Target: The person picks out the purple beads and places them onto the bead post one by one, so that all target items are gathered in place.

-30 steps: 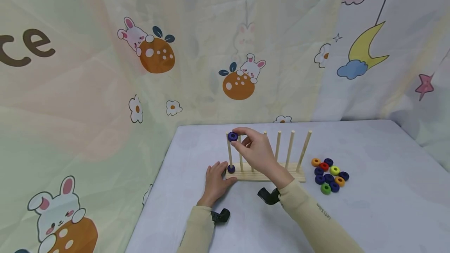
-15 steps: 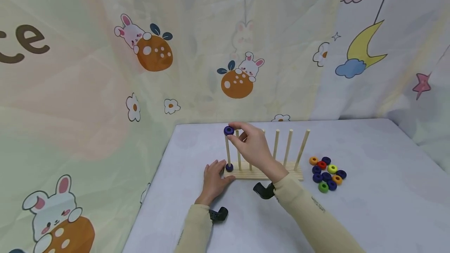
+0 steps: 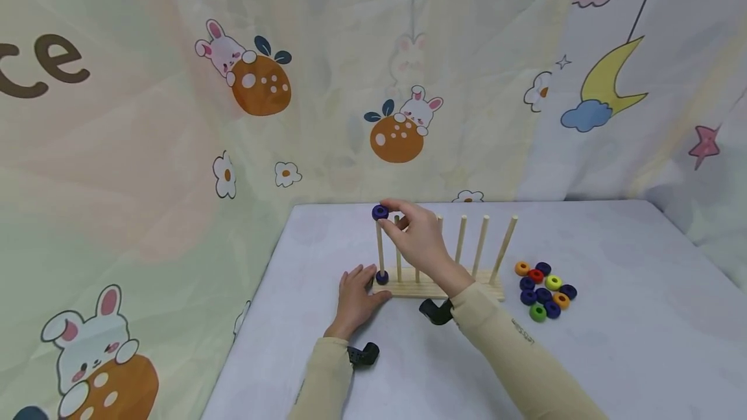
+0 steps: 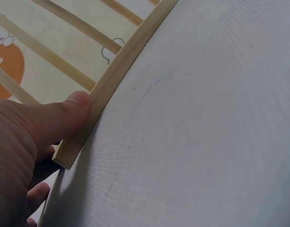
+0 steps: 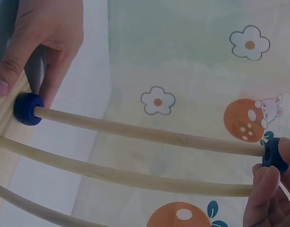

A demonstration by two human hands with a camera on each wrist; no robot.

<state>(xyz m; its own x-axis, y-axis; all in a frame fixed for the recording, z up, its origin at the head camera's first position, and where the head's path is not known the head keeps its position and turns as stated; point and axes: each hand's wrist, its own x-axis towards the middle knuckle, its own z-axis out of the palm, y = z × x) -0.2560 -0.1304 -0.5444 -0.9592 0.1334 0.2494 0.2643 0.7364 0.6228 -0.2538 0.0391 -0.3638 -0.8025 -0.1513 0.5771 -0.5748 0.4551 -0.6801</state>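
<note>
Between thumb and fingertips, my right hand [image 3: 419, 236] pinches a dark blue ring bead [image 3: 380, 212] at the top of the leftmost peg. The right wrist view shows this bead [image 5: 274, 154] right at the peg's tip; whether the tip is inside its hole, I cannot tell. Another blue bead [image 5: 28, 109] sits at the foot of that peg. My left hand [image 3: 354, 300] holds the left end of the wooden peg rack [image 3: 443, 289]. Its thumb lies against the front edge of the rack [image 4: 121, 71] in the left wrist view, and other fingers reach past the end.
Right of the rack lies a loose group of ring beads [image 3: 544, 297] in blue, orange, red, yellow and green. Several upright pegs [image 3: 482, 248] rise from the rack. A printed curtain [image 3: 327, 83] hangs behind the white table [image 3: 642, 316].
My right hand has lifted the blue bead slightly up and to the left, to the leftmost peg's tip. My left hand stays on the rack's end.
</note>
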